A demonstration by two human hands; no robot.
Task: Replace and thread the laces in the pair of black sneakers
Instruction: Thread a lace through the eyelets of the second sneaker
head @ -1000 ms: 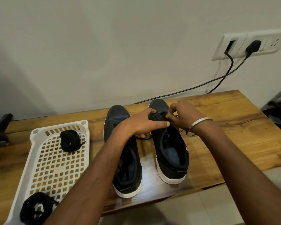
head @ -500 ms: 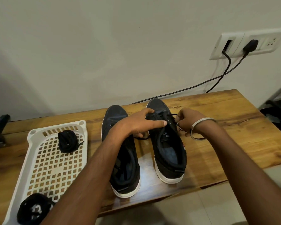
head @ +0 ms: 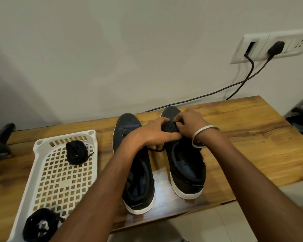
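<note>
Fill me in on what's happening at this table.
A person is lacing the right-hand sneaker of a black pair on the wooden table. The left hand holds its eyelet area while the right hand works a lace there. The other sneaker waits beside it. Two lace bundles lie in the white tray.

You are in what looks like a room in a home, standing at a small wooden table (head: 243, 130) pushed against a plain off-white painted wall (head: 112, 58). Above the table's far right corner, a white switch-and-socket plate (head: 276, 48) is set into that wall, with a black plug (head: 275, 48) in it and two dark cables (head: 234, 85) trailing down behind the table. On the table's left part lies a white plastic lattice tray (head: 42, 173), a household sort of thing. Below the table's near edge you see pale floor tiles (head: 208, 222). Beyond the table's right end, dark furniture shows only as a blur.
</note>
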